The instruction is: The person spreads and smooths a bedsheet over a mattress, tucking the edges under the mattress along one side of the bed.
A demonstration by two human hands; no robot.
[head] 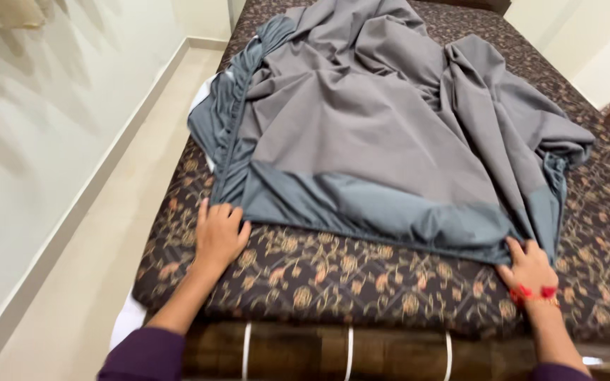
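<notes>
Cream floor tiles [107, 233] ran along the left beside the bed. On the dark floral mattress [333, 271] the left hand [219, 233] lay flat with fingers spread, its fingertips touching the near left corner of the grey fitted sheet [368, 134]. That sheet sprawled rumpled across the mattress, its elastic hem facing the person. Farther right, the right hand [529, 267], a red thread at its wrist, pinched the sheet's near right corner.

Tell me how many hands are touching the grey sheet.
2: the left hand at the grey sheet's near left corner, the right hand at its near right corner.
</notes>
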